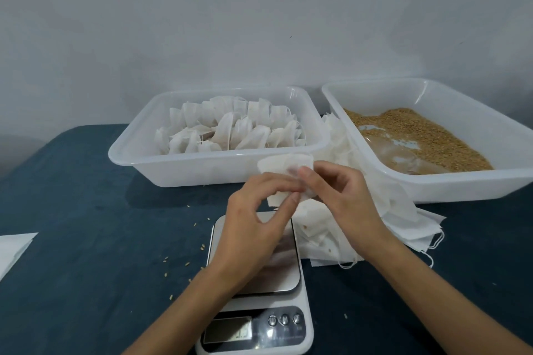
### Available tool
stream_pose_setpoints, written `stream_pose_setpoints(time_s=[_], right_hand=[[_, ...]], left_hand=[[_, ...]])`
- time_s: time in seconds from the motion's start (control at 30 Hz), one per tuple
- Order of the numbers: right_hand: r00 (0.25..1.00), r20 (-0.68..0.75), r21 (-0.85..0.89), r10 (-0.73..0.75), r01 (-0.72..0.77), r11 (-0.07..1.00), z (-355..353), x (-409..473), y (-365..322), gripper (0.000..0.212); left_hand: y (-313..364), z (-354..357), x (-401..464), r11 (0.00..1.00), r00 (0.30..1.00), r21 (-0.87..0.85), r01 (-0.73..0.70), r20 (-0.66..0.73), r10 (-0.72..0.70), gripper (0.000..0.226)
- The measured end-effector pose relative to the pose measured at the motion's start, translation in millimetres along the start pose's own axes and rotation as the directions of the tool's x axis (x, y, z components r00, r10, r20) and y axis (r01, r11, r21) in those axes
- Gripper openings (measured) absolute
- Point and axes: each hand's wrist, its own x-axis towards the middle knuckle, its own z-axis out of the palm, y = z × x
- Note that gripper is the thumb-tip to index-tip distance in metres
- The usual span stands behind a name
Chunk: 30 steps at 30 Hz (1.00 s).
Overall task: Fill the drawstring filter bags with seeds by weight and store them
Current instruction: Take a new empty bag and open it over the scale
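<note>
Both hands, the left hand (253,210) and right hand (340,190), pinch an empty filter bag (277,166) above the scale (259,297), while filled bags (230,130) crowd the eleven-o'clock tray (138,158) and many seeds (432,135) remain at two o'clock.

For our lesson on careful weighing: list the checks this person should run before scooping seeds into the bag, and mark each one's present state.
1. Filter bag held by both the left hand and the right hand: ok.
2. Bag mouth open: cannot tell.
3. Scale switched on: ok, display lit.
4. Display reads zero: cannot tell, blurred.
5. Seeds left in the right tray: ok.
6. Room in the left tray for another filled bag: ok.
</note>
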Motion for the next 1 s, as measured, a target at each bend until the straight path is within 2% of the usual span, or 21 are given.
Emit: stream_pose_setpoints(time_s=[0.07, 0.1, 0.17, 0.23, 0.3, 0.37, 0.4, 0.53, 0.67, 0.8, 0.9, 1.0], right_hand=[[0.996, -0.024, 0.106, 0.083, -0.08, 0.991, -5.5, 2.1, 1.4, 0.028], [0.991, -0.008, 0.195, 0.133, -0.129, 0.972, -6.9, 2.9, 1.3, 0.024], [0.984, 0.035, 0.306, 0.172, -0.175, 0.936, -9.1, 3.6, 1.7, 0.023], [0.988, 0.014, 0.254, 0.154, -0.152, 0.955, -8.1, 3.8, 3.2, 0.021], [0.994, -0.092, 0.035, 0.061, -0.058, 0.998, -6.0, 3.5, 6.2, 0.015], [0.983, -0.181, -0.184, -0.043, 0.009, 0.983, -5.8, 2.7, 9.4, 0.011], [0.979, -0.191, -0.224, -0.068, 0.024, 0.974, -6.8, 1.7, 11.6, 0.011], [0.989, -0.14, -0.131, -0.049, 0.03, 0.991, -5.5, -1.5, 9.5, 0.009], [0.99, -0.135, -0.102, -0.038, 0.024, 0.994, -6.0, -2.1, 6.6, 0.019], [0.998, 0.027, -0.099, -0.054, 0.057, 0.993, -3.6, -3.8, 4.0, 0.025], [0.998, -0.041, -0.152, -0.054, 0.047, 0.987, -2.7, -4.5, 6.6, 0.036], [0.994, -0.079, -0.156, -0.079, 0.066, 0.985, -4.4, -4.7, 6.3, 0.029]], left_hand=[[0.6, -1.5, 1.4, 0.998, 0.994, 0.043, 0.045, -0.103, -0.04, 0.025], [0.8, -2.8, 2.5, 0.991, 0.982, 0.003, 0.131, -0.138, -0.129, 0.036], [4.3, -6.0, 6.7, 0.916, 0.924, -0.205, 0.346, -0.093, -0.37, 0.049], [0.8, -8.0, 10.5, 0.782, 0.864, -0.418, 0.463, 0.015, -0.503, 0.037], [0.9, -9.5, 10.9, 0.76, 0.861, -0.457, 0.462, 0.026, -0.508, 0.022], [-0.1, -9.9, 9.8, 0.764, 0.867, -0.476, 0.436, -0.006, -0.498, 0.018], [-0.2, -9.8, 10.0, 0.765, 0.868, -0.481, 0.429, -0.015, -0.496, 0.018], [-1.8, -9.8, 11.2, 0.773, 0.857, -0.474, 0.422, -0.07, -0.511, 0.016], [-4.9, -11.7, 13.5, 0.776, 0.831, -0.47, 0.42, -0.145, -0.538, 0.024], [-4.8, -9.1, 12.4, 0.814, 0.86, -0.424, 0.397, -0.138, -0.491, 0.023], [-9.0, -10.3, 11.8, 0.837, 0.863, -0.407, 0.366, -0.189, -0.469, 0.023], [-12.4, -12.7, 12.7, 0.836, 0.86, -0.414, 0.361, -0.199, -0.47, 0.022]])
